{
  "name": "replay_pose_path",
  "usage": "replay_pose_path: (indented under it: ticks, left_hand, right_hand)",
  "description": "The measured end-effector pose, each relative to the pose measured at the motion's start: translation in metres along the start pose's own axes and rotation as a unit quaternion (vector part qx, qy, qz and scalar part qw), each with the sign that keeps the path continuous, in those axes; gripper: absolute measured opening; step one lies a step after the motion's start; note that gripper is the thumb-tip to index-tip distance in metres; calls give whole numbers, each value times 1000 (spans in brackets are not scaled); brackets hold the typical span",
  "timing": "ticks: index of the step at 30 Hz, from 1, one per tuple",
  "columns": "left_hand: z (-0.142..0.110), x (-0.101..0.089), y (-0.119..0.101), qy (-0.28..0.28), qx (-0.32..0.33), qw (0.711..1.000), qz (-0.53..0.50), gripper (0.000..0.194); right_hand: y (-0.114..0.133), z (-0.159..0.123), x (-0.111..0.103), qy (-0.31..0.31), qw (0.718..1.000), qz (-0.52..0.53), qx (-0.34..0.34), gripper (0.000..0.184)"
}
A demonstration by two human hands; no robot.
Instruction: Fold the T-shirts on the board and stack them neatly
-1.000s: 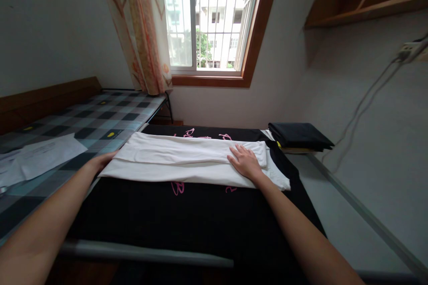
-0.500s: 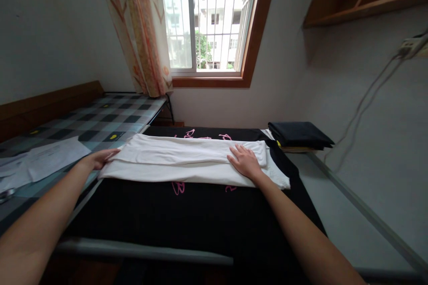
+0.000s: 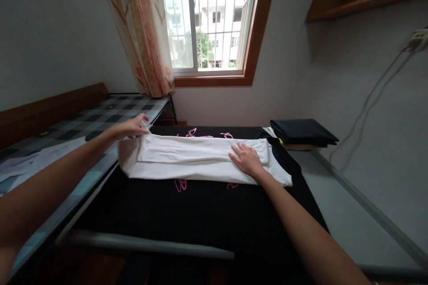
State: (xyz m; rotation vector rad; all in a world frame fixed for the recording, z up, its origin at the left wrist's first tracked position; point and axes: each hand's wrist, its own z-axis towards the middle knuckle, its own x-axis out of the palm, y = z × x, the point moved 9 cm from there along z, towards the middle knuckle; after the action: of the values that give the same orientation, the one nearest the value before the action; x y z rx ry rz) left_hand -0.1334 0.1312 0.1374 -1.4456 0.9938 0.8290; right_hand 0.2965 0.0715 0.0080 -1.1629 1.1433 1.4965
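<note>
A white shirt (image 3: 197,170), folded into a long strip, lies across a black shirt (image 3: 200,218) with pink lettering. At the strip's left end, my left hand (image 3: 133,126) is closed on the cloth and holds that end raised off the surface. The lifted part curls up and over toward the right. My right hand (image 3: 246,159) lies flat on the strip near its right end, fingers stretched out. Part of the pink lettering is hidden under the white cloth.
A checked mattress (image 3: 133,109) with loose papers (image 3: 43,160) stands on the left. Some folded black material (image 3: 302,131) rests at the back right. A grey metal rail (image 3: 143,244) runs along the near edge. The window (image 3: 214,22) is straight ahead.
My left hand has moved up and to the right, lifting the left end of the white shirt and bending it inward. My right hand stays in place on the cloth.
</note>
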Motion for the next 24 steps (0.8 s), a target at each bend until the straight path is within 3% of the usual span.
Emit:
replay_pose_path:
  ticks: [2, 4, 6, 11, 14, 18, 21, 24]
  left_hand:
    - [-8, 39, -37, 146, 24, 983, -107, 74]
    - [-15, 57, -57, 190, 20, 973, -127, 75]
    - [-17, 64, -58, 187, 3, 978, -95, 70]
    - [-29, 87, -30, 214, -12, 977, 6, 56]
    - [-45, 109, -25, 230, 12, 973, 17, 56]
    - [-72, 134, -37, 246, 96, 961, 77, 52]
    - [-86, 133, -39, 220, 149, 955, 131, 48]
    - [-93, 122, -25, 173, 165, 956, 171, 48]
  right_hand:
    - [0, 0, 0, -1, 1000, 2, -2, 58]
    - [0, 0, -1, -4, 1000, 4, -5, 58]
    - [0, -1, -2, -5, 1000, 6, -7, 57]
    - [1, -1, -2, -6, 1000, 9, -9, 56]
    - [1, -1, -2, -9, 1000, 12, -8, 56]
    - [-1, -1, 0, -5, 1000, 12, -3, 57]
    - [-1, -1, 0, -2, 1000, 11, -3, 57]
    - [0, -1, 0, -2, 1000, 9, -5, 58]
